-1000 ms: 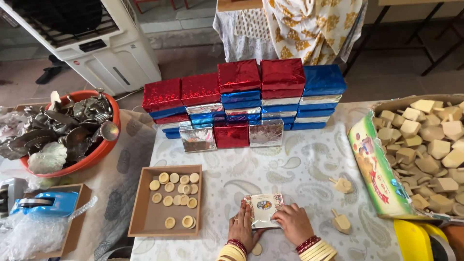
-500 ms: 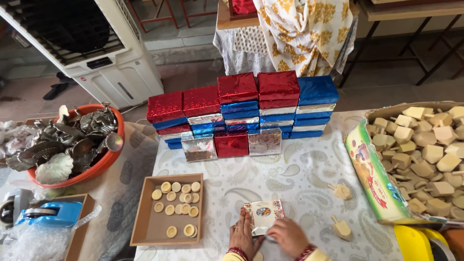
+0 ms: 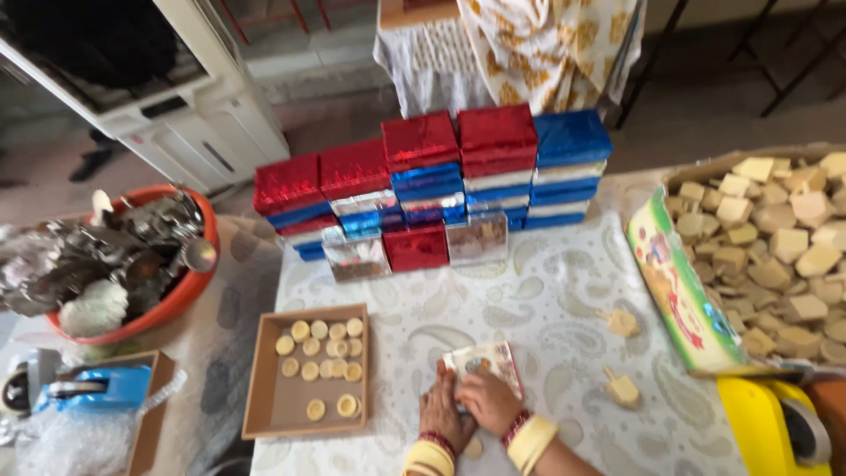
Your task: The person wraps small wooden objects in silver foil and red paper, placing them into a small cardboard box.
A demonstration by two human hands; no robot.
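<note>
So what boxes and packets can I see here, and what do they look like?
Foil boxes: stacked at the table's back, shiny red and blue.
Small packet: flat, pale, printed, under both hands.
Cardboard carton: right side, colourful printed wall, full of tan blocks.
Shallow tray: brown, left of the hands, holding round discs.

Under the fingertips [image 3: 467, 397]: a small flat printed packet [image 3: 486, 363], white with coloured spots. Far beyond the fingers: stacked shiny boxes [image 3: 432, 181] in red, blue and silver foil. Right of the fingers: a large open carton [image 3: 683, 282] with bright printed side. Left of the fingers: a shallow brown cardboard tray [image 3: 304, 370].
</note>
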